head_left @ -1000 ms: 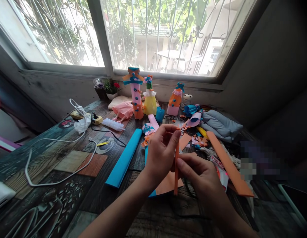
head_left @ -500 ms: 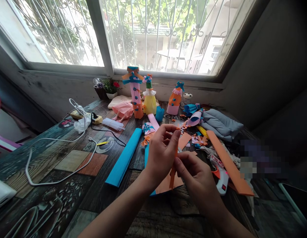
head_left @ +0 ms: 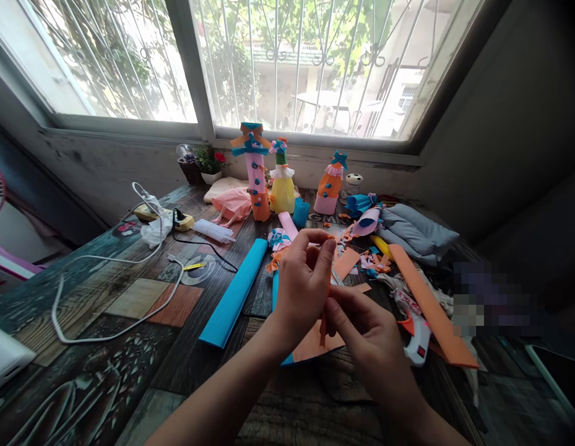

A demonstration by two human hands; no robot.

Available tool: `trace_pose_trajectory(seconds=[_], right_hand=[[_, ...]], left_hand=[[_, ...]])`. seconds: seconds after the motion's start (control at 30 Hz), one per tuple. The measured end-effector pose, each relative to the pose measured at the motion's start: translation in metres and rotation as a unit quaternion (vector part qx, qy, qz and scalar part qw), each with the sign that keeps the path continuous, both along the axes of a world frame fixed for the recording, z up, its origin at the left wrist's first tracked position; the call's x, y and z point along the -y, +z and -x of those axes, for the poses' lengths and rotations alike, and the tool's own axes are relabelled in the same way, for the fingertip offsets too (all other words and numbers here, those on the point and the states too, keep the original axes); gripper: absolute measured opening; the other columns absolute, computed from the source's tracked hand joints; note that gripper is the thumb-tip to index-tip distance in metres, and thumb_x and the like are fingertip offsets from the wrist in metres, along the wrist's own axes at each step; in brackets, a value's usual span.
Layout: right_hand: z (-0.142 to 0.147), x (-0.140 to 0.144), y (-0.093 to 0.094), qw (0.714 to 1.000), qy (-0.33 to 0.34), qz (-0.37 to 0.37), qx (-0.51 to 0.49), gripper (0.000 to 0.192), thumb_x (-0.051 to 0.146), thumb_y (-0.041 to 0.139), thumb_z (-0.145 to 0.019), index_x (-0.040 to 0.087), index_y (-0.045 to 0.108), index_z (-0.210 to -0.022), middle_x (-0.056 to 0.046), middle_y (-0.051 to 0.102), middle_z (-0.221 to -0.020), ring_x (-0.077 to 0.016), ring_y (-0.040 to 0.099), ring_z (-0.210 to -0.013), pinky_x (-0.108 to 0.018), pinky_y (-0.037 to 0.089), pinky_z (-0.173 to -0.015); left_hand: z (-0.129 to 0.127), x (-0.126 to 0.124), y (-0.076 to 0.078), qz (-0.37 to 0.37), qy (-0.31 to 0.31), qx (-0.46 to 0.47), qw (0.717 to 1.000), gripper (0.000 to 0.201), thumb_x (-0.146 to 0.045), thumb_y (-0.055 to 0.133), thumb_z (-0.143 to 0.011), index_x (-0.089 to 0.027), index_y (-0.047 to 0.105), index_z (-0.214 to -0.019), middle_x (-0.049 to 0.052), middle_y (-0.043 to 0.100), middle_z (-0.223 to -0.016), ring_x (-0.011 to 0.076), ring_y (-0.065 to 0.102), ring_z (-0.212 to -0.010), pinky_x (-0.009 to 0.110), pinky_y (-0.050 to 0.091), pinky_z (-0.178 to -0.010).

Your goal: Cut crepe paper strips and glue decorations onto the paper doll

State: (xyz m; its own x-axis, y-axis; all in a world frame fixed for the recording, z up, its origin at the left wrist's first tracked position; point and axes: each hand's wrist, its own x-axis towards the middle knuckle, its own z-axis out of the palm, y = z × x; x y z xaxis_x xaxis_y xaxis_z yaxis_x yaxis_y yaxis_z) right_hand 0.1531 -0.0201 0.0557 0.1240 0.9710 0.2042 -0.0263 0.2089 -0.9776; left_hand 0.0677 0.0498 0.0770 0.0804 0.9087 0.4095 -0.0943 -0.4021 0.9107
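Observation:
A narrow orange crepe paper strip (head_left: 323, 331) hangs between my two hands. My left hand (head_left: 306, 282) is closed, pinching the strip's upper end between thumb and fingers. Lower down, my right hand (head_left: 364, 322) pinches the same strip; its fingertips partly hide it. Beneath the hands lies a flat orange sheet (head_left: 310, 347) with a blue edge along its left side. A long blue crepe paper roll (head_left: 236, 291) rests left of my left hand. Right of my right hand are a white and orange glue gun (head_left: 418, 342) and a long folded orange paper strip (head_left: 431, 303).
Paper-decorated bottles (head_left: 282, 192) and a tall paper-covered tower (head_left: 256, 176) stand by the window. Small paper scraps (head_left: 377, 263) lie behind my right hand. A power strip (head_left: 182, 222), clear glue sticks (head_left: 213, 230) and a white cable (head_left: 120, 342) occupy the left side.
The hands keep their pinch on the orange strip and have hardly moved; less of the strip shows between and below them. The whole view has shifted slightly.

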Motion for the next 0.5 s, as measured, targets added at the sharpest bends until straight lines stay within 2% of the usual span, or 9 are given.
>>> trace_pose_trajectory(seconds=[0.2,0.37,0.5], right_hand=[[0.0,0.0013,-0.0035,1.0,-0.014,0.013,0.002,0.01,0.027,0.061,-0.083,0.024,0.066,-0.09,0.001,0.066,-0.076,-0.0117,0.061,-0.073,-0.017,0.049,-0.065],[0.002,0.0017,-0.0073,0.999,-0.035,0.011,-0.038,0.014,0.026,0.061,-0.083,0.026,0.057,-0.096,0.004,0.064,-0.068,-0.0105,0.06,-0.064,-0.018,0.047,-0.06],[0.0031,0.0027,-0.0061,0.999,-0.042,-0.005,-0.032,0.008,0.025,0.061,-0.083,0.026,0.056,-0.089,0.005,0.062,-0.069,-0.0089,0.059,-0.064,-0.016,0.046,-0.059]], left_hand=[[-0.0014,0.0005,-0.0009,0.006,-0.001,-0.01,1.0,0.011,-0.029,0.052,-0.087,-0.018,0.05,-0.087,-0.006,0.042,-0.057,0.0048,0.04,-0.045,0.016,0.029,-0.041],[-0.0025,0.0001,-0.0009,0.028,-0.019,0.003,0.999,0.013,-0.031,0.051,-0.087,-0.019,0.048,-0.088,-0.007,0.041,-0.051,0.0066,0.042,-0.042,0.016,0.033,-0.04],[-0.0016,-0.0023,-0.0008,0.033,-0.022,0.022,0.999,0.012,-0.031,0.053,-0.087,-0.019,0.048,-0.087,-0.006,0.042,-0.054,0.0059,0.041,-0.042,0.016,0.031,-0.039]])
